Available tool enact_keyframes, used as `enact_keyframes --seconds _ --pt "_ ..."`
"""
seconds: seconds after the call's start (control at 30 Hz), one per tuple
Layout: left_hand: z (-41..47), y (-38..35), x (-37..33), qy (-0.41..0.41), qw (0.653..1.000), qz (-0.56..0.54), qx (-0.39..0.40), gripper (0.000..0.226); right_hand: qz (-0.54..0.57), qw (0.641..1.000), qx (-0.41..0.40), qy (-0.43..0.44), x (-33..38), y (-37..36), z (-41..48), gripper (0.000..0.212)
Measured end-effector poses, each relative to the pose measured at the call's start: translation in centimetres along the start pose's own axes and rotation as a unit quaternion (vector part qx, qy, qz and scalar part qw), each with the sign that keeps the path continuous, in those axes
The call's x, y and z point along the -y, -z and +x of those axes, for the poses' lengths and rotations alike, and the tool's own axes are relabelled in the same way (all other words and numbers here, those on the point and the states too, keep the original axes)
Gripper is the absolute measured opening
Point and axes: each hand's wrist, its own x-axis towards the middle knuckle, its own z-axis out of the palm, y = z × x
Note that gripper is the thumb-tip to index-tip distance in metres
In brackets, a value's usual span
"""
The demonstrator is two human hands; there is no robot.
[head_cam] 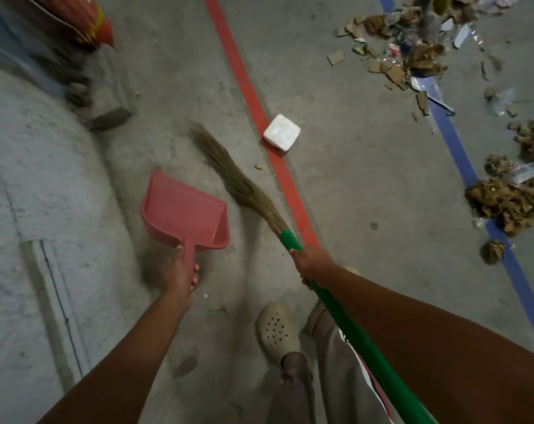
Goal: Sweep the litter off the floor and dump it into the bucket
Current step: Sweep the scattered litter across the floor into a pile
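Note:
My left hand [180, 270] grips the handle of a pink dustpan [183, 211], held just above the concrete floor with its mouth pointing away from me. My right hand [313, 264] grips the green handle [360, 338] of a broom whose brown bristles [232, 175] trail up and to the left, beside the dustpan. A white foam block [281, 133] lies on the red floor line. Brown scraps, cardboard bits and plastic litter [412, 53] are heaped at the top right, with more clumps [507, 203] along the blue line. No bucket is in view.
A red line [253, 99] and a blue line [461, 160] run across the floor. A rough grey wall [39, 185] stands on the left, a brick [109, 119] at its foot. A red-orange sack [82, 19] sits top left. My feet in beige clogs [278, 332] stand below.

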Motion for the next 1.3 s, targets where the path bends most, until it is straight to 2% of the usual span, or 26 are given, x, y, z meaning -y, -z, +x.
enact_keyframes --seconds 0.2,0.33,0.47,0.6,0.67,0.8,0.93,1.0,1.13,1.3 --pt "-0.1 -3.3 -1.1 -0.006 0.999 0.023 0.037 0.037 0.009 0.998 -0.059 0.024 -1.7 2.9 2.7 0.054" --pt "-1.2 -6.2 -2.5 -0.021 0.998 0.026 0.058 0.032 0.14 0.985 -0.103 -0.016 -2.6 5.9 4.7 0.062" --pt "-2.7 -9.7 -4.5 -0.032 0.996 0.042 0.067 0.036 0.298 0.939 -0.154 -0.079 -3.5 9.4 5.3 0.062" --pt "-4.7 -13.4 -6.7 -0.047 0.995 0.049 0.078 0.034 0.403 0.886 -0.202 -0.109 -4.9 13.4 4.3 0.046" --pt "-5.6 -15.2 -7.8 -0.051 0.993 0.056 0.086 0.034 0.4 0.886 -0.211 -0.099 -5.8 14.6 3.9 0.047" --pt "-7.0 -18.7 -9.7 -0.064 0.99 0.076 0.101 0.034 0.297 0.929 -0.219 -0.029 -7.0 15.6 3.5 0.05" --pt "-7.8 -21.8 -10.7 -0.078 0.985 0.105 0.109 0.033 0.172 0.974 -0.144 0.004 -8.4 17.1 3.7 0.045" --pt "-8.2 -23.3 -11.2 -0.088 0.982 0.12 0.117 0.033 0.133 0.986 -0.104 0.001 -9.9 17.8 4.2 0.046" --pt "-9.4 -26.3 -11.8 -0.106 0.976 0.131 0.138 0.029 0.187 0.974 -0.082 -0.098 -14.4 19.6 5.2 0.046" --pt "-10.8 -29.6 -12.9 -0.121 0.967 0.146 0.171 0.032 0.313 0.923 -0.16 -0.155 -19.4 23.5 5.4 0.056"
